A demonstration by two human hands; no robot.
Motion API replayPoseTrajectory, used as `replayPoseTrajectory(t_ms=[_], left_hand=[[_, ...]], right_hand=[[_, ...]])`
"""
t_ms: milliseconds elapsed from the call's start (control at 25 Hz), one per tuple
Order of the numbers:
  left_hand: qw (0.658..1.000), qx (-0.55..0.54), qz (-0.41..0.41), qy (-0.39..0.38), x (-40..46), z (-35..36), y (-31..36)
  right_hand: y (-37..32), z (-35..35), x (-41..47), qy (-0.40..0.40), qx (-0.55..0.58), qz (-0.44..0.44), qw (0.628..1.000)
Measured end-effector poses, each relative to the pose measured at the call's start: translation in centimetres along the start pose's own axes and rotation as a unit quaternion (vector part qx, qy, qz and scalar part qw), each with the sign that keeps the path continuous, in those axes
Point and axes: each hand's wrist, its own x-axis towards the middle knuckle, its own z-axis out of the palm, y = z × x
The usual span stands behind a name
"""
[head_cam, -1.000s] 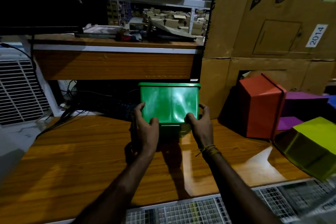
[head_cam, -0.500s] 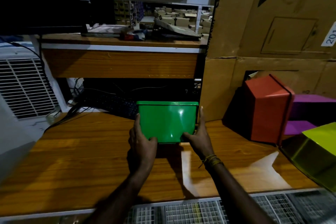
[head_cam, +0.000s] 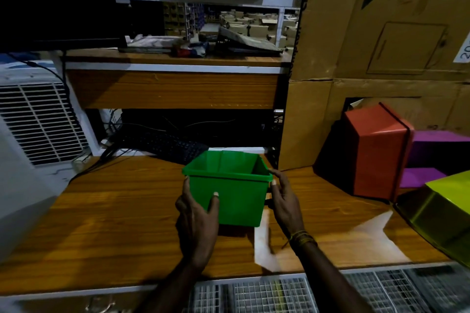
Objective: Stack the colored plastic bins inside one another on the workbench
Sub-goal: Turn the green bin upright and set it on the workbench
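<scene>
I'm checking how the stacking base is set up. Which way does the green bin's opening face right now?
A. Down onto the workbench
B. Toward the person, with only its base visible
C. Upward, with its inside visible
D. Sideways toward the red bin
C: the green bin sits upright between the left hand and the right hand, and its rim and inner walls show from above.

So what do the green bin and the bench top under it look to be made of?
The green bin looks like moulded plastic with a smooth, slightly glossy finish: uniform colour, thin walls and a rolled rim. The bench top looks like wood or wood-grain laminate, which one I cannot tell; it shows grain streaks and a polished sheen that mirrors a bright patch of light.
</scene>
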Motion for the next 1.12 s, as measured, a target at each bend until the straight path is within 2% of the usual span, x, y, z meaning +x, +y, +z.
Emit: replayPoseTrajectory(t_ms=[120,240,400,480,600,720,880,960,1000,1120], left_hand=[[0.999,-0.02,-0.031,-0.003,-0.7,0.3,-0.7],[0.995,-0.05,-0.091,0.0,-0.6,1.1,-2.4],[0.977,-0.112,-0.181,0.023,-0.7,1.3,-2.0],[0.961,-0.149,-0.235,0.01,-0.8,1.8,-1.8],[0.94,-0.177,-0.29,0.014,-0.7,2.4,-1.9],[0.91,-0.26,-0.319,0.043,-0.3,3.6,-4.7],[0.91,-0.283,-0.302,0.029,0.2,2.9,-5.6],[0.918,-0.269,-0.288,0.033,0.1,1.7,-4.6],[0.933,-0.224,-0.278,0.036,0.1,1.3,-4.3],[0.98,-0.004,-0.2,0.021,-0.3,0.6,-4.1]], right_hand=[[0.2,0.2,-0.8,-0.028,0.029,-0.009,0.999],[0.7,0.3,-1.6,-0.053,-0.001,-0.039,0.998],[2.5,1.1,-2.8,-0.114,-0.093,-0.099,0.984],[3.0,1.8,-3.1,-0.139,-0.142,-0.119,0.973],[3.2,2.6,-3.3,-0.159,-0.204,-0.121,0.958],[3.3,3.3,-3.3,-0.168,-0.255,-0.141,0.942],[3.3,4.1,-2.5,-0.176,-0.266,-0.167,0.933],[3.4,4.3,-1.7,-0.172,-0.272,-0.172,0.931],[3.3,4.4,-1.2,-0.17,-0.28,-0.174,0.929],[2.7,4.8,-0.4,-0.181,-0.302,-0.185,0.918]])
